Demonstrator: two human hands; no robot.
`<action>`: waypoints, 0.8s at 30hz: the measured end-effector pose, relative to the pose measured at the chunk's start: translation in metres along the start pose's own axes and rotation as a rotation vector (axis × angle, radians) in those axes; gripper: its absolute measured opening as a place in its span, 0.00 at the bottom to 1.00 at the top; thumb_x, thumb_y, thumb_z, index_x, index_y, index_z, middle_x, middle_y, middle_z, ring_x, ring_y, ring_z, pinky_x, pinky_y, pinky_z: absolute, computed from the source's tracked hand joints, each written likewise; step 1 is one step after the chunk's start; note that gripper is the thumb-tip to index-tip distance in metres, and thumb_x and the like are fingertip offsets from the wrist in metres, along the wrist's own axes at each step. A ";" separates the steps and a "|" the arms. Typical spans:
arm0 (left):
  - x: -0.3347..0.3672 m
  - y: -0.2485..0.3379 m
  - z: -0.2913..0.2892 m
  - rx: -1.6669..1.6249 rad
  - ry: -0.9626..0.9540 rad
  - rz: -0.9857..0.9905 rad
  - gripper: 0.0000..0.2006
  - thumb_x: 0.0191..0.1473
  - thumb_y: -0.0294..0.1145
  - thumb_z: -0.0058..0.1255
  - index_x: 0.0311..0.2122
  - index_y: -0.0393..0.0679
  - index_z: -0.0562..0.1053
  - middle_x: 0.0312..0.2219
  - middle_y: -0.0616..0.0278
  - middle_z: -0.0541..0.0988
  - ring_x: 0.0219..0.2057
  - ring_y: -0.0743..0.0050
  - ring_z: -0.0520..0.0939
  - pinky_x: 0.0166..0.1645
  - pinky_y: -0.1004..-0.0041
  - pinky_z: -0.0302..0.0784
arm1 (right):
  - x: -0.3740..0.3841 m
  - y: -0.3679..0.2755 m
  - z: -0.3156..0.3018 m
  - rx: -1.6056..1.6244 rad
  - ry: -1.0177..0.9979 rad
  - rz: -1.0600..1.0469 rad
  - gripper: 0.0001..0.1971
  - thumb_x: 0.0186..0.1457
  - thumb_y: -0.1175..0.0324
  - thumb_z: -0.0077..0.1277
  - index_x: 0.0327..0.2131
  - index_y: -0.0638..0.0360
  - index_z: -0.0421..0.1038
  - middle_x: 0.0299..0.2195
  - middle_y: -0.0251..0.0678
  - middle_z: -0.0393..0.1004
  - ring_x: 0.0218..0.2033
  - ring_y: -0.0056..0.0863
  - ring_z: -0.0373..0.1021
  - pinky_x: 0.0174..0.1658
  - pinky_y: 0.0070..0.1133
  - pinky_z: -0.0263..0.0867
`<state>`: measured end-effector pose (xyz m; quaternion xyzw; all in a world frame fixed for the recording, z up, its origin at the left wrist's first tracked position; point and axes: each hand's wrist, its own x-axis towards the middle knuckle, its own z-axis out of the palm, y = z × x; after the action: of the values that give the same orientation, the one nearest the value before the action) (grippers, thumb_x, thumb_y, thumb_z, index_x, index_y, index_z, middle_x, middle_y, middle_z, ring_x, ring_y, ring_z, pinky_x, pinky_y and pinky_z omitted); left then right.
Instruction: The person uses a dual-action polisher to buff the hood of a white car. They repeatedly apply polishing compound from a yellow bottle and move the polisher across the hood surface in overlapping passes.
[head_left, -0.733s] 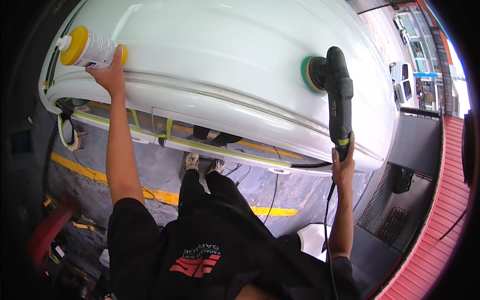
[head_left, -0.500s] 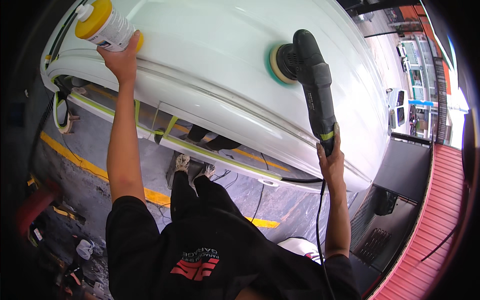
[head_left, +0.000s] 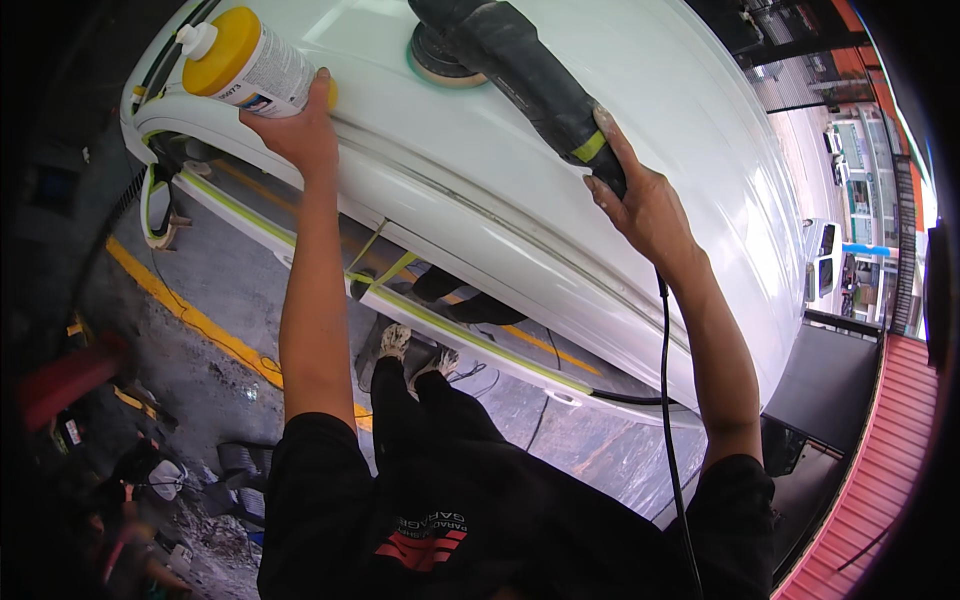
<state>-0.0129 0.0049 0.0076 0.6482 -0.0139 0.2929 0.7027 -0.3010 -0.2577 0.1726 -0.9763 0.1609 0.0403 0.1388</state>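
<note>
My left hand [head_left: 308, 135] is closed around a yellow bottle [head_left: 278, 68] with a white label and white spout. The bottle is tilted over the left part of a white car roof [head_left: 660, 110]. In my right hand [head_left: 645, 205] is the rear handle of a black polisher [head_left: 525, 75] with a lime-green band. Its round foam pad [head_left: 440, 68], pale with a teal edge, faces the roof; whether it presses on the paint I cannot tell. A black power cord [head_left: 667, 370] runs from the handle down past my right arm.
Green masking tape [head_left: 480, 342] lines the car's side, with a side mirror [head_left: 156, 205] at the left. My feet are on a dark step [head_left: 372, 345] beside the car. Yellow lines [head_left: 205, 325] and cables cross the floor. At right is a red corrugated panel [head_left: 865, 480].
The polisher has moved left and farther across the roof, and is now slanted more. My whole view has shifted, and the bottle stays in my left hand.
</note>
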 end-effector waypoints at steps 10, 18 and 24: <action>-0.001 0.006 0.000 -0.026 -0.054 -0.011 0.54 0.45 0.34 0.77 0.69 0.31 0.51 0.63 0.41 0.64 0.64 0.49 0.70 0.71 0.56 0.65 | 0.132 -0.056 0.013 -0.179 0.080 -0.335 0.40 0.69 0.55 0.54 0.77 0.30 0.42 0.26 0.50 0.80 0.26 0.45 0.79 0.34 0.39 0.77; -0.005 0.018 0.005 -0.005 -0.081 -0.074 0.53 0.46 0.32 0.75 0.69 0.31 0.50 0.64 0.39 0.65 0.66 0.48 0.69 0.73 0.55 0.64 | 0.213 -0.112 0.027 -0.117 0.063 -0.426 0.39 0.66 0.55 0.55 0.75 0.31 0.48 0.29 0.44 0.82 0.32 0.43 0.80 0.36 0.39 0.77; 0.000 0.004 0.004 0.042 -0.063 -0.043 0.53 0.45 0.32 0.76 0.68 0.31 0.51 0.64 0.40 0.66 0.64 0.48 0.72 0.71 0.56 0.65 | 0.226 -0.113 0.034 -0.035 0.115 -0.513 0.39 0.68 0.56 0.55 0.76 0.30 0.46 0.29 0.48 0.81 0.30 0.46 0.80 0.37 0.40 0.76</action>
<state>-0.0130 0.0015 0.0124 0.6718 -0.0157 0.2573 0.6944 -0.0513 -0.2134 0.1411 -0.9881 -0.0848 -0.0490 0.1184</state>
